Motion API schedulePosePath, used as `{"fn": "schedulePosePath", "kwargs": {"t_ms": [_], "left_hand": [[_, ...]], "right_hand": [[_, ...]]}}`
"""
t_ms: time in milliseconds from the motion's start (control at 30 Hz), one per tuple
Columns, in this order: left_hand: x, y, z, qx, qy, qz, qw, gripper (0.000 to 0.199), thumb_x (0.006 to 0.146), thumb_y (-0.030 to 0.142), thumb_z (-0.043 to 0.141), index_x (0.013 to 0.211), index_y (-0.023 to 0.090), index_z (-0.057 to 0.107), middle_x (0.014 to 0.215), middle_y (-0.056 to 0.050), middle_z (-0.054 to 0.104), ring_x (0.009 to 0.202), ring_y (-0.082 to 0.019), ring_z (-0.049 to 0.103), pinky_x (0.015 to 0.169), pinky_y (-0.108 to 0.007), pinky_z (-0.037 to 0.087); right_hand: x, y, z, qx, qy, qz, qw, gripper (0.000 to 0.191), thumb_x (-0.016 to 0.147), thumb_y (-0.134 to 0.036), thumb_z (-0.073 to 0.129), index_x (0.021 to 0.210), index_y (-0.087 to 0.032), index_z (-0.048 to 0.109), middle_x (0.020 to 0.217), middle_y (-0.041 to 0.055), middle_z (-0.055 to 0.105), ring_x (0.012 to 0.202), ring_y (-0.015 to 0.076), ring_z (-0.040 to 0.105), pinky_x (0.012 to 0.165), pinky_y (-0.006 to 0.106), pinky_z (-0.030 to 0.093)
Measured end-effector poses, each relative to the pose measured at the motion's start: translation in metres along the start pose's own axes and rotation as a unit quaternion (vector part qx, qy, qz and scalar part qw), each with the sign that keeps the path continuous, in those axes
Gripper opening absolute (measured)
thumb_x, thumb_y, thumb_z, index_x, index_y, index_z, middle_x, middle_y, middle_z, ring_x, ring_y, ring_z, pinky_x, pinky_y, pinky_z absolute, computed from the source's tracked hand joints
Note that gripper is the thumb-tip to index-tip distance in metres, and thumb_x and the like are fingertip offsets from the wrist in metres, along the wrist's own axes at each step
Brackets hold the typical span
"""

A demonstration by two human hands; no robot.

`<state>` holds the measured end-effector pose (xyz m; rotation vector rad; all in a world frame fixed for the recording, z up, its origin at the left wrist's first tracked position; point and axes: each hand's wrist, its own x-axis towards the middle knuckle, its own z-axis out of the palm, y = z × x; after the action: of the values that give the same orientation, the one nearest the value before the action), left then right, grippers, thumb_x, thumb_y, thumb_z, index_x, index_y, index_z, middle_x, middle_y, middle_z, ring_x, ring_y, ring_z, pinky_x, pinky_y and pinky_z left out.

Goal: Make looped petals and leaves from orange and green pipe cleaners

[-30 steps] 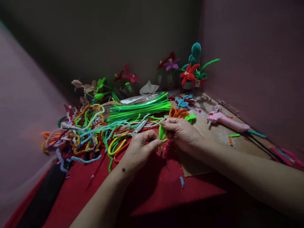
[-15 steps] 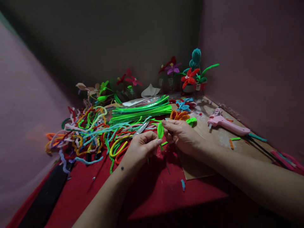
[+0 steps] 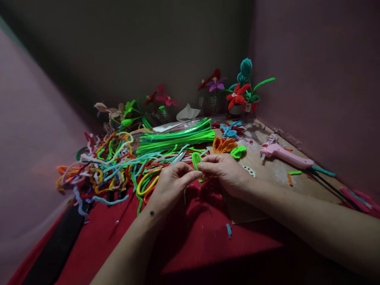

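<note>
A small green loop of pipe cleaner stands upright between my fingertips, over the front edge of the pile. My left hand pinches its lower end from the left. From the right, my right hand grips the same loop low down, its thumb and index finger almost touching my left fingertips. Just behind my left hand lie scissors, their blades showing and the handles hidden. Orange looped petals and a green folded piece rest on the board behind my right hand.
A pink glue gun lies on the cardboard at right. Tangled pipe cleaners cover the left, with a green bundle behind. Pipe-cleaner flowers stand at the back. A black strip lies on the red cloth.
My right hand has moved slightly left and lower on the green loop, which has turned and shifted left. Behind my right hand, the green folded piece and a white dotted object now show more.
</note>
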<state>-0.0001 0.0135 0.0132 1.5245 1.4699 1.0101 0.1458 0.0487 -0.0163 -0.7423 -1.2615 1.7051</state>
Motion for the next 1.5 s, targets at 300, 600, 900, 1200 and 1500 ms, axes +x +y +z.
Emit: {"fn": "schedulePosePath", "kwargs": {"t_ms": [300, 600, 900, 1200, 1500], "left_hand": [[0.003, -0.009, -0.005, -0.228, -0.073, -0.034, 0.97, 0.017, 0.067, 0.022, 0.067, 0.081, 0.014, 0.066, 0.069, -0.001, 0.062, 0.06, -0.01, 0.053, 0.06, -0.023, 0.041], [0.003, -0.011, -0.001, -0.242, -0.06, -0.032, 0.968, 0.018, 0.066, 0.017, 0.069, 0.083, 0.015, 0.065, 0.069, 0.0, 0.061, 0.059, -0.01, 0.054, 0.056, -0.022, 0.041], [0.004, -0.013, -0.005, -0.26, -0.042, -0.04, 0.964, 0.016, 0.064, 0.015, 0.07, 0.079, 0.015, 0.065, 0.064, 0.002, 0.058, 0.056, -0.008, 0.052, 0.056, -0.021, 0.04], [0.003, -0.008, -0.01, -0.135, -0.023, 0.025, 0.99, 0.013, 0.07, 0.023, 0.066, 0.079, 0.014, 0.064, 0.06, 0.002, 0.054, 0.052, -0.007, 0.046, 0.053, -0.021, 0.037], [-0.003, -0.002, -0.007, 0.07, 0.06, 0.081, 0.992, 0.012, 0.075, 0.021, 0.057, 0.065, 0.015, 0.057, 0.053, 0.005, 0.046, 0.048, -0.006, 0.039, 0.046, -0.019, 0.031]], "right_hand": [[-0.004, -0.002, 0.003, -0.032, -0.03, 0.03, 0.999, 0.016, 0.065, -0.028, 0.067, 0.059, -0.013, 0.063, 0.052, -0.0012, 0.052, 0.047, 0.0075, 0.04, 0.049, 0.024, 0.03], [-0.004, -0.004, 0.0, -0.054, -0.036, 0.029, 0.997, 0.017, 0.064, -0.026, 0.066, 0.055, -0.013, 0.061, 0.048, -0.0026, 0.049, 0.045, 0.0068, 0.038, 0.047, 0.023, 0.028], [-0.002, -0.004, -0.003, -0.018, -0.097, 0.055, 0.994, 0.017, 0.066, -0.025, 0.066, 0.056, -0.013, 0.06, 0.048, -0.0037, 0.046, 0.044, 0.0057, 0.035, 0.046, 0.023, 0.025], [-0.002, -0.007, -0.003, -0.073, -0.127, 0.054, 0.988, 0.021, 0.068, -0.026, 0.063, 0.054, -0.012, 0.054, 0.047, -0.005, 0.041, 0.045, 0.0052, 0.031, 0.046, 0.023, 0.021], [-0.004, -0.01, -0.001, -0.113, -0.128, 0.073, 0.983, 0.017, 0.067, -0.024, 0.063, 0.056, -0.012, 0.056, 0.05, -0.0038, 0.045, 0.047, 0.0058, 0.034, 0.048, 0.023, 0.024]]}}
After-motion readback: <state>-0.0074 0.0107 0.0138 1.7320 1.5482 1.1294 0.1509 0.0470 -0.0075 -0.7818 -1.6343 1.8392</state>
